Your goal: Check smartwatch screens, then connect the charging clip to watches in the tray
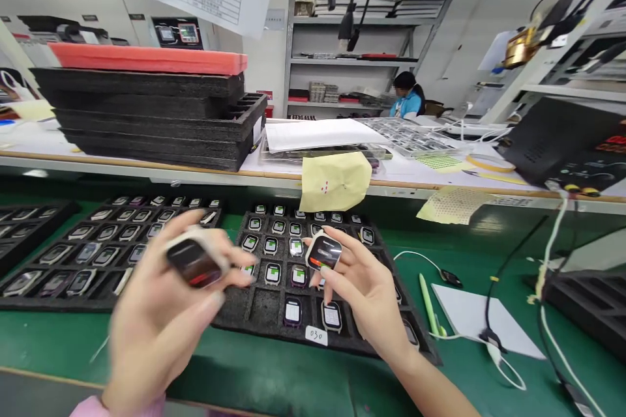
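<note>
My left hand (161,313), smeared by motion, grips a smartwatch body (194,260) without a strap, its screen dark. Another smartwatch (323,251) sits between the fingers of my right hand (362,287); its lit screen shows a red-orange mark. Below both hands lies a black foam tray (267,305) with rows of watch bodies, many with green and white screens, and a few bare slots at the near left. A paper label (316,335) reading "030" is on its front edge.
To the left lies a second foam tray (59,305) of watches. Stacked black foam trays (147,117) under a red foam sheet stand on the shelf. A green pen (428,303), white paper (484,319) and cables are at the right.
</note>
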`<action>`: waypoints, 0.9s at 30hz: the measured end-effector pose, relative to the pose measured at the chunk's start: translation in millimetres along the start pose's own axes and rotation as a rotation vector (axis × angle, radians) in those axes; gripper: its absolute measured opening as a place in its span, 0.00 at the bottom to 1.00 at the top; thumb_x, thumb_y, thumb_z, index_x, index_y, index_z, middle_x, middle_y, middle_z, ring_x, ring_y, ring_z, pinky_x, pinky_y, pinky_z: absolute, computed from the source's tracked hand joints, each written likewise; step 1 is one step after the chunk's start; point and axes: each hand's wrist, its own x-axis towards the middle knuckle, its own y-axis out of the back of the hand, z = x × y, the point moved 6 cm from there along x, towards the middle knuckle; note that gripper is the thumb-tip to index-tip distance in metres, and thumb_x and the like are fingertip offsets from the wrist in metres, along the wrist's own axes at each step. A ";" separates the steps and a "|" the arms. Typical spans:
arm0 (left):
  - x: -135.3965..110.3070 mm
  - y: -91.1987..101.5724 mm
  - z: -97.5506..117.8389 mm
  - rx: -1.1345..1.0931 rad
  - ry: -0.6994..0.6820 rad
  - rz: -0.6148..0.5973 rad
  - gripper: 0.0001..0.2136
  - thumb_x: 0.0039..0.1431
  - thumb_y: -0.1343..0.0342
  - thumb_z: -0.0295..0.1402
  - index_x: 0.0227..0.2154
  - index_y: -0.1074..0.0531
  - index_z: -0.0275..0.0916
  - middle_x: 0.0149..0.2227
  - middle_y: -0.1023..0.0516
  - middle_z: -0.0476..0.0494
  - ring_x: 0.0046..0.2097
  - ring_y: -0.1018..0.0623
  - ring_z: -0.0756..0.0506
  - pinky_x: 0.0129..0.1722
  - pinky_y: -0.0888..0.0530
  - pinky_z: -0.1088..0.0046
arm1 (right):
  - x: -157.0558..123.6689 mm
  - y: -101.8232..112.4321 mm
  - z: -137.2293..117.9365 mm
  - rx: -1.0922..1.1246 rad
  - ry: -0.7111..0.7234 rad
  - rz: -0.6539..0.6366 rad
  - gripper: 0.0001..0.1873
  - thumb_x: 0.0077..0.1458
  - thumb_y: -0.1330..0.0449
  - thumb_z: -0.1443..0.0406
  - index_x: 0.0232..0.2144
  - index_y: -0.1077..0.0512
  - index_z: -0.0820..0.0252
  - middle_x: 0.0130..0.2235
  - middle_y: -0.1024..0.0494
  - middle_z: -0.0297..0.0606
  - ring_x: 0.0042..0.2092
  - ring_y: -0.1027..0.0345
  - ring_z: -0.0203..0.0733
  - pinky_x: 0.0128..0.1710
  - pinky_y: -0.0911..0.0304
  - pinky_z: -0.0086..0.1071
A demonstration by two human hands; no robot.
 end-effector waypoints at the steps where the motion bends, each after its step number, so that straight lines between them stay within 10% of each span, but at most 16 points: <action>1: 6.0 -5.0 -8.6 -0.027 0.045 -0.059 0.26 0.54 0.39 0.29 0.55 0.38 0.47 0.43 0.28 0.45 0.45 0.26 0.43 0.42 0.24 0.67 | 0.1 1.4 -0.3 -0.008 0.001 -0.004 0.23 0.58 0.39 0.66 0.55 0.35 0.54 0.42 0.26 0.44 0.31 0.29 0.41 0.20 0.33 0.29; 9: 33.6 -33.3 -67.7 -0.119 0.212 -0.333 0.24 0.56 0.42 0.26 0.55 0.40 0.41 0.40 0.28 0.43 0.40 0.24 0.45 0.39 0.23 0.69 | 2.6 7.7 3.0 -0.052 -0.004 0.038 0.18 0.59 0.40 0.63 0.52 0.33 0.56 0.44 0.25 0.45 0.28 0.29 0.40 0.19 0.36 0.29; 27: 29.4 -38.0 -73.5 -0.139 0.206 -0.411 0.26 0.57 0.43 0.27 0.58 0.43 0.42 0.41 0.28 0.43 0.42 0.24 0.45 0.40 0.23 0.67 | 4.8 13.8 2.7 -0.156 0.018 0.102 0.11 0.59 0.40 0.62 0.45 0.28 0.56 0.37 0.22 0.41 0.21 0.33 0.36 0.15 0.41 0.28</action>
